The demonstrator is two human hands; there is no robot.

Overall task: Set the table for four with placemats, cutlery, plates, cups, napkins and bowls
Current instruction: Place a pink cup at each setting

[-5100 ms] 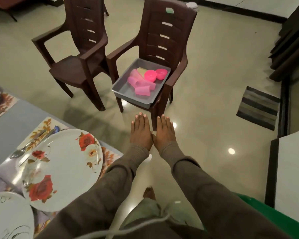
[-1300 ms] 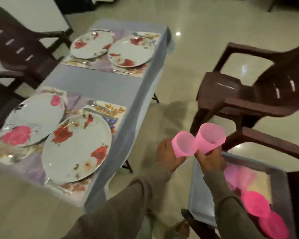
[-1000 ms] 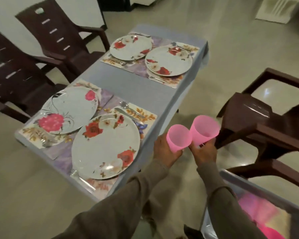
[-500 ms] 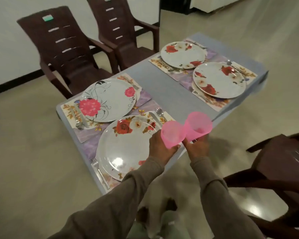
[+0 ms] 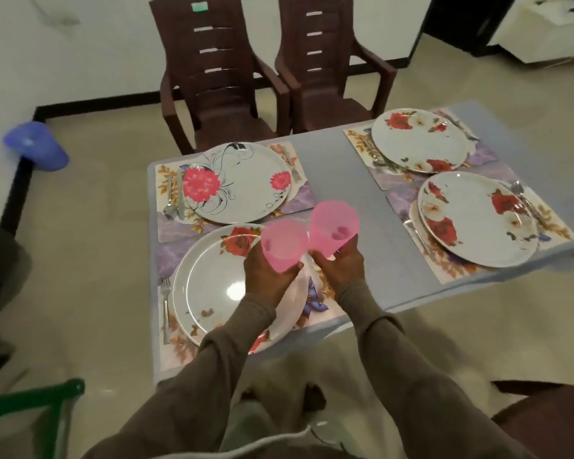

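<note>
Two brown chairs (image 5: 262, 77) behind table; blue object (image 5: 35, 145) on floor, left.

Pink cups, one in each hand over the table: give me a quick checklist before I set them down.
1. Left hand grips its pink cup: ok.
2. Right hand grips the other pink cup: ok.
3. Cups clear of each other: cannot tell, their sides look close or touching.
4. Bare table strip between the place settings, room for cups: ok.
5. Near plate directly under the left hand, so move the cup aside before lowering: not ok.
6. Cups already on the table: none visible, ok.
</note>
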